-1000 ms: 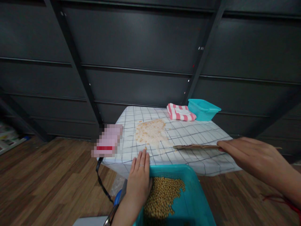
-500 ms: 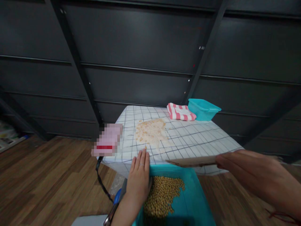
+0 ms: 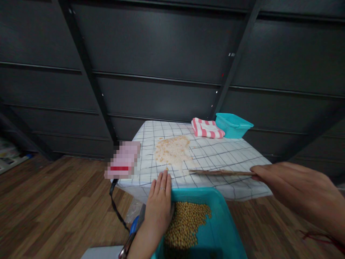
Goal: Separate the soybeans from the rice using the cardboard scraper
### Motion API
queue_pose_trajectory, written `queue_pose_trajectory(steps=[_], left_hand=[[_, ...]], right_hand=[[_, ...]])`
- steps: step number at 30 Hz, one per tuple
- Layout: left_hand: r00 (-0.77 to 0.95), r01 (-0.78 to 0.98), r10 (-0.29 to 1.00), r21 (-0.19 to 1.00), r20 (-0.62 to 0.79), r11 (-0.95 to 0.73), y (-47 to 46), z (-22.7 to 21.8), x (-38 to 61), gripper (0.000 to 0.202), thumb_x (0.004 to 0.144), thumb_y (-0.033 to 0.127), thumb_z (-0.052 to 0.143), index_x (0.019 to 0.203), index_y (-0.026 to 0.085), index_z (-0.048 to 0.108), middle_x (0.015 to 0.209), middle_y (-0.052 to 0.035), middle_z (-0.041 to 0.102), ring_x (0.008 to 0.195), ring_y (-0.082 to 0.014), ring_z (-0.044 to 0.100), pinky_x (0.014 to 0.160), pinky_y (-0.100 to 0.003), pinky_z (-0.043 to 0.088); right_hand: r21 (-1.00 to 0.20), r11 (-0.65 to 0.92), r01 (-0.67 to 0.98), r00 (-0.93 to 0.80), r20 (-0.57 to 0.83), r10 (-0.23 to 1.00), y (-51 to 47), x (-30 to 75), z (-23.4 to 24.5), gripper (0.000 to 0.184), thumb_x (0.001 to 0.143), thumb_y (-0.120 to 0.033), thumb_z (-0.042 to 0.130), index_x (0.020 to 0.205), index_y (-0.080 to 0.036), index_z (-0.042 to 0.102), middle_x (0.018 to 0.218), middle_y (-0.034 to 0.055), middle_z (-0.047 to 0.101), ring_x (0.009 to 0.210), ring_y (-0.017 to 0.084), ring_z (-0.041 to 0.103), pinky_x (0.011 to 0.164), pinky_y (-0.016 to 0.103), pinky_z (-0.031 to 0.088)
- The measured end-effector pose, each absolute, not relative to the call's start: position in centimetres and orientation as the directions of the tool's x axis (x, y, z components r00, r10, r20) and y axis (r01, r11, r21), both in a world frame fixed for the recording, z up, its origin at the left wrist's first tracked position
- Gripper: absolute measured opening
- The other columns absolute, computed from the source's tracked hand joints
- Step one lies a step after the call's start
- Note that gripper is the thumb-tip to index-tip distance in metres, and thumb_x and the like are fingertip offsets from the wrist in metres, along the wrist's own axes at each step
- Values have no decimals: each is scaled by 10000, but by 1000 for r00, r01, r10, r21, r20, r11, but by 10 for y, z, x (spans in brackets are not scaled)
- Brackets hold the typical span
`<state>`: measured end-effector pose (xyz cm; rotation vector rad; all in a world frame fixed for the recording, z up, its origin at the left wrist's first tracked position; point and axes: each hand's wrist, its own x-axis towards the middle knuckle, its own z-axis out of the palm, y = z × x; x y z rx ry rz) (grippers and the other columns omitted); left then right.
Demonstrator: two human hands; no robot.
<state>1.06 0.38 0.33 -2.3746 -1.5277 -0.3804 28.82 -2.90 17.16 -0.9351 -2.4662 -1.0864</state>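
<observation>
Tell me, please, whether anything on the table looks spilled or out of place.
Yes: pale crumbs lie scattered loose on the checked cloth, whereas the beans sit inside the near teal tub. The right hand holds a flat brown strip, tip near the scatter.

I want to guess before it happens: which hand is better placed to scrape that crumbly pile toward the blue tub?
Probably the right hand: it holds the flat brown strip, with its tip close to the crumb pile. The left hand lies flat on the rim of the bean tub.
</observation>
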Motion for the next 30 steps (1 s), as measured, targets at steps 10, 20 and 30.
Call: queue_pose_trajectory(steps=[10,20,30], left_hand=[[388,919,847,-78,364,-387,3,6,12,640,702,133,398,1320,28,271,1402,-163,300,1284,-268,261,1007,-431,340],[383,921,852,-80,358,-381,3,9,12,626,699,133,406,1306,21,304,1389,-171,317,1276,-273,280,997,-431,355],[407,909,831,-83,379,-407,4,-2,9,695,714,128,402,1360,35,163,1415,-174,255,1299,-275,216,1010,-450,333]], right_hand=[[702,387,597,-783,406,472,38,289,168,286,808,12,347,830,-115,602,732,64,663,584,138,576,544,260,426],[658,480,581,-811,419,407,42,294,158,300,824,-23,313,844,-138,589,714,35,655,597,134,586,555,258,438],[640,545,542,-840,383,385,14,290,165,283,802,26,329,883,-97,572,732,76,655,642,158,591,593,294,468]])
